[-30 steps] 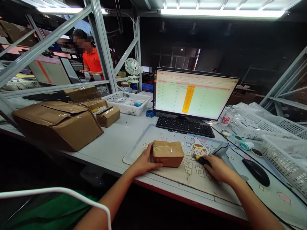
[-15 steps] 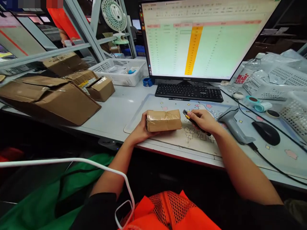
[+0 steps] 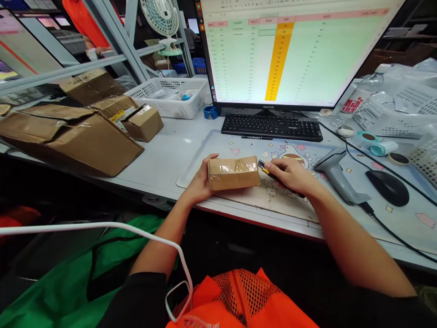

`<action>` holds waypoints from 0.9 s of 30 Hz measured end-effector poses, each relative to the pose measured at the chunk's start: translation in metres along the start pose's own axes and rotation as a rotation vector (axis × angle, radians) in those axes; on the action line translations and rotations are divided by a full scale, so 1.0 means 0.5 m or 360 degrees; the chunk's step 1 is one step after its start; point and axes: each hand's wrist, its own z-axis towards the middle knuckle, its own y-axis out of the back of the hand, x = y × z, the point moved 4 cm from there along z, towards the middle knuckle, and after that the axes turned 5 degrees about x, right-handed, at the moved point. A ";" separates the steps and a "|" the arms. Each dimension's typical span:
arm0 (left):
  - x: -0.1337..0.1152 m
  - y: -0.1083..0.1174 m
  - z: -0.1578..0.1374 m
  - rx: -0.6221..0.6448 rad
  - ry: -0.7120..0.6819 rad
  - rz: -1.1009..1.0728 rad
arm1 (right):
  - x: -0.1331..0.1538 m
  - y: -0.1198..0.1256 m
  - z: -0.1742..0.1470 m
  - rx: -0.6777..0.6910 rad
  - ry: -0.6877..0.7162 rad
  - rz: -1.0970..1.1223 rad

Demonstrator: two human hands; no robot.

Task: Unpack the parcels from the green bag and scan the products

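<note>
A small brown cardboard box (image 3: 234, 174), its top crossed by shiny clear tape, is held near the front edge of the desk. My left hand (image 3: 200, 183) grips its left end, with part of the fingers hidden by the box. In my right hand (image 3: 291, 174) is a box cutter (image 3: 264, 167), black with yellow parts, my fingers wrapped round its handle. Its tip points left and sits close to the right end of the box; whether it touches, I cannot tell. Under both hands lies a printed desk mat (image 3: 239, 141).
A monitor (image 3: 239, 68) and a black keyboard (image 3: 271, 126) stand behind the box. To the right lie a barcode scanner (image 3: 341, 177) and a mouse (image 3: 387, 187). Cardboard boxes (image 3: 85, 141) and a white basket (image 3: 184, 107) occupy the left. A person in orange (image 3: 85, 23) stands beyond the rack.
The box cutter has come nearer to the right end of the box, its tip a little lower. The box is tilted slightly more towards me. The camera view has shifted a little.
</note>
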 end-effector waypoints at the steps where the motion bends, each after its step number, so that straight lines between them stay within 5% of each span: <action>1: 0.000 0.000 0.000 -0.0001 -0.0001 0.0002 | 0.001 0.000 -0.002 0.0022 0.0007 -0.0019; 10: 0.000 -0.007 0.008 -0.0039 0.0175 -0.0179 | -0.006 0.001 -0.008 0.0248 0.0079 -0.0059; 15: 0.002 -0.010 0.015 -0.0093 0.0192 -0.0252 | -0.032 0.022 -0.019 0.0205 -0.0239 0.0426; 20: 0.003 -0.001 0.011 -0.0124 0.0244 -0.0253 | -0.031 0.034 -0.068 0.0160 -0.0321 0.0844; 24: 0.006 0.001 0.009 -0.0124 0.0244 -0.0232 | 0.041 0.005 -0.133 -0.0136 -0.0145 0.1279; 27: 0.011 -0.004 0.008 -0.0132 0.0205 -0.0194 | 0.154 -0.058 -0.187 -0.0007 0.0173 0.1636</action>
